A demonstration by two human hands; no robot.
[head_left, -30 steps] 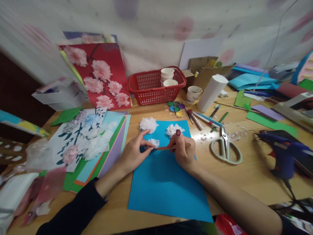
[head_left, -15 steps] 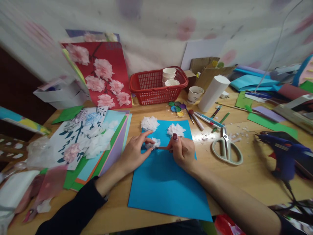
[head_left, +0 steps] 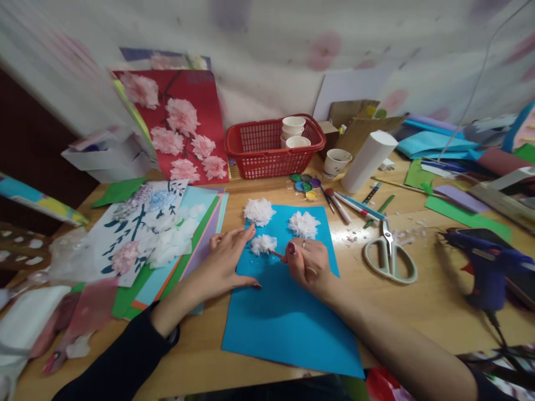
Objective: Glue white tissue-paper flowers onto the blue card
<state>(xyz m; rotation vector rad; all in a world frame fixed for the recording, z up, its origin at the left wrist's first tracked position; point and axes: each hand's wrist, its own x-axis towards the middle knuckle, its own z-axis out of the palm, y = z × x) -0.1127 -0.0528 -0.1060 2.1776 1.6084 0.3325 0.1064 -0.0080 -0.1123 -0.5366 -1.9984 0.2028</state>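
Observation:
On a sheet of blue paper [head_left: 288, 317] sit three white crinkled paper flowers: one at the upper left [head_left: 259, 213], one at the upper right [head_left: 304, 224] and a smaller one [head_left: 263, 245] below the left one. My right hand [head_left: 308, 264] pinches a thin brown stick [head_left: 276, 254], its tip at the lower edge of the small flower. What kind of stick it is, I cannot make out. My left hand [head_left: 223, 262] is open at the paper's left edge, thumb and fingers spread, just left of the small flower and holding nothing.
Scissors [head_left: 388, 250], pens and a blue glue gun [head_left: 485, 262] lie to the right. Behind stand a red basket [head_left: 271, 161] with paper cups, a paper roll [head_left: 370, 161] and a red flower card [head_left: 175, 128]. Coloured sheets and white tissue [head_left: 169, 248] lie to the left.
My left hand has let go of the small flower, moved left and spread its fingers. My right hand stays close to it, with the stick now more tilted.

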